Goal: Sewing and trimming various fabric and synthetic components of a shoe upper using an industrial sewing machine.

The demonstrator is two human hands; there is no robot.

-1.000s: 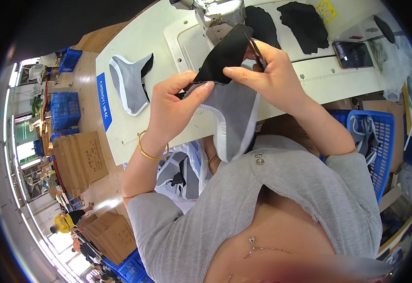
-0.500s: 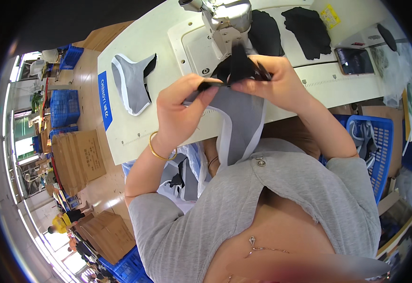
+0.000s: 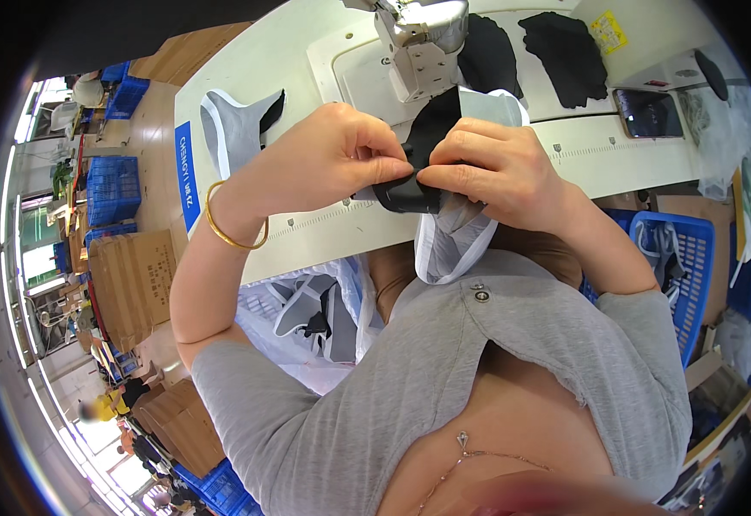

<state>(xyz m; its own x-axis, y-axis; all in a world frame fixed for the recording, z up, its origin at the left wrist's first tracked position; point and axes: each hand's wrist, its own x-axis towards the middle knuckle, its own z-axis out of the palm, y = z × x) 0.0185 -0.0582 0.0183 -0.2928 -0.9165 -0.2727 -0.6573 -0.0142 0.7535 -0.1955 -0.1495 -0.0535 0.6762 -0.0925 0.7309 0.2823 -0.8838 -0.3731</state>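
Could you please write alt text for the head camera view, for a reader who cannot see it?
Seen from above, a person's left hand and right hand pinch a black and grey fabric piece together over a white sewing table, just below the sewing machine head. A blue basket stands at the right.

Upper centre of your view: white worktop [image 3: 246, 232] carrying a sewing machine [image 3: 418, 34]. At left: blue crates [image 3: 113, 189] and cardboard boxes [image 3: 130, 279] on a pale floor [image 3: 156, 120]. Far left edge: bright windows [image 3: 36, 249]. At right: a blue basket [image 3: 694, 267].
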